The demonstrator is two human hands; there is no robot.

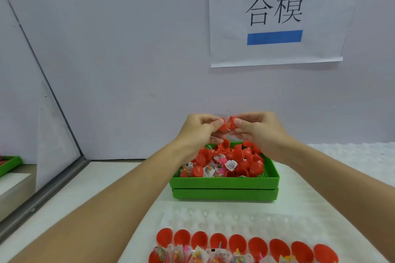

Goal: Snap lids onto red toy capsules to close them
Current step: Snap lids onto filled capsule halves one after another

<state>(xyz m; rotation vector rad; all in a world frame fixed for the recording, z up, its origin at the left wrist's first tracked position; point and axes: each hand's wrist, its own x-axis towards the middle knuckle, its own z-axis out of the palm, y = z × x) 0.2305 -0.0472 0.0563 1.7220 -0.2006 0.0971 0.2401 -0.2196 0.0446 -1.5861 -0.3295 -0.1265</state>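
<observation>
Below hands: green tray of capsule halves | front: open capsules

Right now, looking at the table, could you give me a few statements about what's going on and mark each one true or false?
1. Each hand, left and right, holds a red capsule piece. True.
2. The green tray is empty. False: it holds red pieces and small toy packets.
3. A paper sign hangs on the wall. True.
4. The nearest row of red cups is blue. False: they are red.
</observation>
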